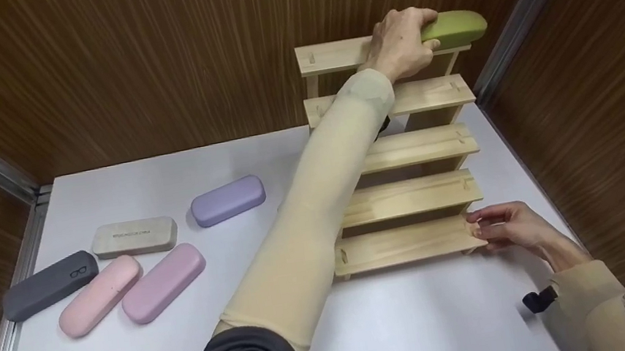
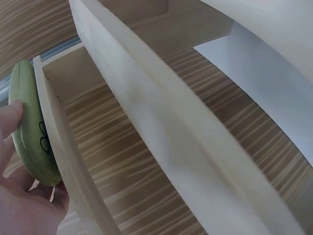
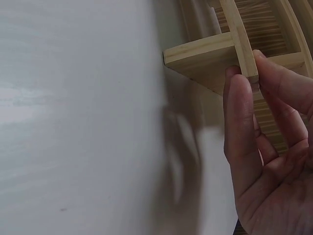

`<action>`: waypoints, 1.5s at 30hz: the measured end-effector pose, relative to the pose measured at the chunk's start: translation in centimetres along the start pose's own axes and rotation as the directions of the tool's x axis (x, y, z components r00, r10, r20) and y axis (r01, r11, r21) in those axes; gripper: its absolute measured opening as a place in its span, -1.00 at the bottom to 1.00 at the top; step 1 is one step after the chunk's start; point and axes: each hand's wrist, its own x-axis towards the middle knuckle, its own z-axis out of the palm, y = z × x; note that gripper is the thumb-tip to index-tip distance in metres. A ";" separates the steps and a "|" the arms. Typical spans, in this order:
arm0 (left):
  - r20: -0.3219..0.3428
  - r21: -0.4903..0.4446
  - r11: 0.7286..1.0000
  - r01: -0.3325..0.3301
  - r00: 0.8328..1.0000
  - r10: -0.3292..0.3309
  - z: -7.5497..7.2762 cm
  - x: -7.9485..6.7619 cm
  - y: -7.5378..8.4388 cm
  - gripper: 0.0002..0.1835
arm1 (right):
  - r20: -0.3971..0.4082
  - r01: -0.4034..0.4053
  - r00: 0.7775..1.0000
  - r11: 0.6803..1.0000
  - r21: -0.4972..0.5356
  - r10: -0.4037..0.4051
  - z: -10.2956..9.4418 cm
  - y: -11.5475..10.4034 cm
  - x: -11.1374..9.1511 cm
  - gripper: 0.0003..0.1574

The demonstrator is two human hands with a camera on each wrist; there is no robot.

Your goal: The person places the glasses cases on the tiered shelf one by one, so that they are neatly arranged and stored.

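A green glasses case (image 1: 456,27) lies at the right end of the top tier of a stepped wooden rack (image 1: 415,242). My left hand (image 1: 401,41) grips the case by its left end, with the arm stretched over the lower tiers. In the left wrist view the thumb and fingers hold the green case (image 2: 30,122) against the top board, and a dark glasses mark shows on it. Down at the bottom tier's right end, my right hand (image 1: 515,229) pinches the rack's edge. The right wrist view has the thumb and fingers on either side of a wooden upright (image 3: 242,46).
Left on the white table (image 1: 421,320) lie several more glasses cases: purple (image 1: 228,201), beige (image 1: 135,238), dark grey (image 1: 50,285), pink (image 1: 100,296) and mauve (image 1: 163,283). Wood-grain panels (image 1: 148,70) rise behind the table and at both sides.
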 end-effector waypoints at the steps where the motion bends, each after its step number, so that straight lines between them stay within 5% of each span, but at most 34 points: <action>1: -0.003 0.006 1.000 -0.004 1.000 0.004 -0.1 -0.1 -0.1 -0.44 | 0.002 0.003 1.000 1.000 0.000 -0.003 0.0 0.0 0.1 -0.63; 5: -0.014 0.031 0.999 -0.022 1.000 0.022 -0.4 -0.4 -0.6 -0.32 | 0.005 0.014 1.000 1.000 0.009 -0.014 -0.3 -0.2 0.2 -0.62; 17: -0.005 0.021 0.998 -0.063 0.998 0.063 -2.5 -2.4 -1.6 -0.37 | 0.016 0.022 1.000 0.999 0.046 -0.023 -1.4 -0.3 -0.1 -0.61; 29: 0.024 0.073 0.977 -0.198 0.980 0.197 -5.0 -8.3 -4.9 -0.42 | 0.025 -0.007 1.000 1.000 0.017 0.007 -1.7 -0.9 0.5 -0.61; 36: 0.033 0.044 0.960 -0.275 0.961 0.273 -4.7 -11.3 -7.1 -0.43 | 0.022 -0.023 1.000 0.999 0.038 0.022 -2.1 -0.7 0.5 -0.60; 45: -0.058 -0.034 0.948 -0.317 0.947 0.315 -5.3 -16.7 -11.4 -0.45 | 0.037 -0.002 0.999 0.998 0.061 -0.001 -1.7 -0.7 1.3 -0.61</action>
